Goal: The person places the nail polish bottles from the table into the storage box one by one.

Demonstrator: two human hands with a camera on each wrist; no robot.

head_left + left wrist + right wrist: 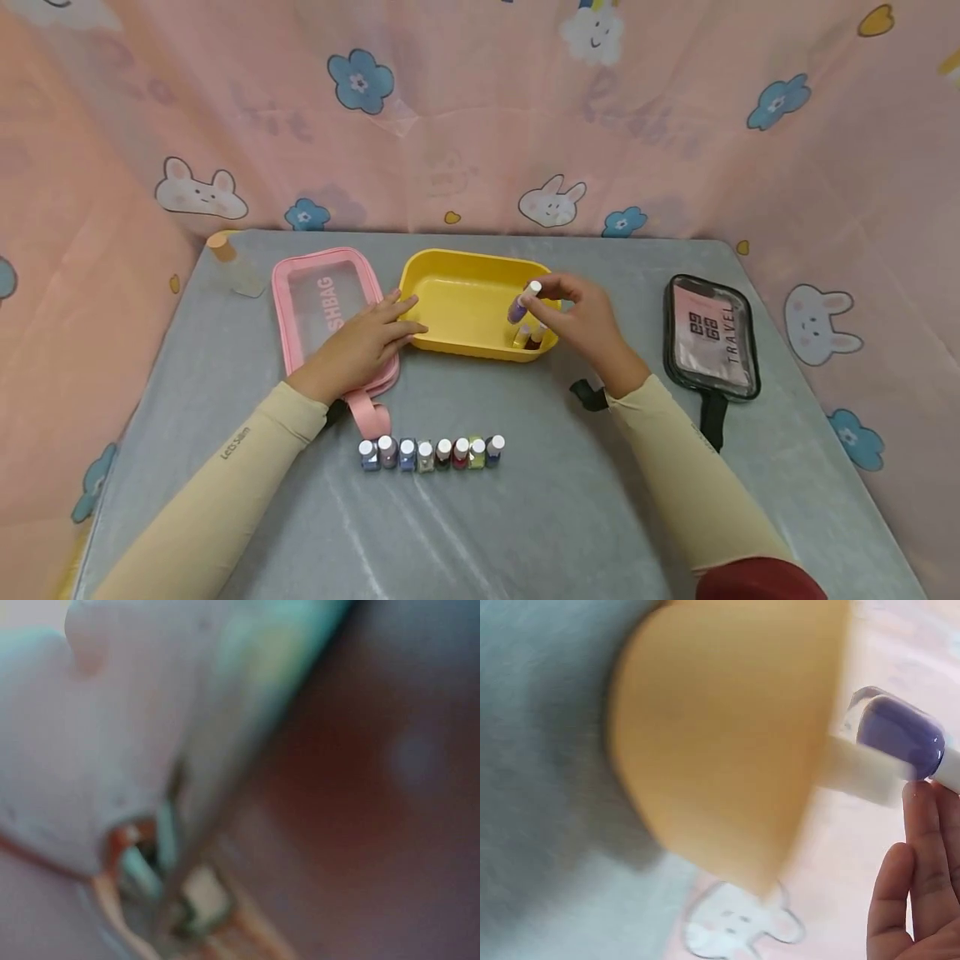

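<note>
My right hand (585,318) pinches a purple nail polish bottle (517,312) by its white cap, over the right end of a yellow basin (450,292). The right wrist view shows that purple bottle (900,735) close up, beside the fingers (928,847). Two more small bottles stand in the basin's right corner, a yellow one (522,337) and a dark red one (535,338). With its fingers stretched out, my left hand (360,346) rests on the basin's left rim, above a pink pouch (288,308). The left wrist view is too blurred to read.
Several nail polish bottles (424,457) with white caps stand in a row near the front. A black-edged travel pouch (712,333) lies at the right. At the back left is a clear bottle (243,275) with an orange cap. A printed pink curtain (450,125) hangs behind the table.
</note>
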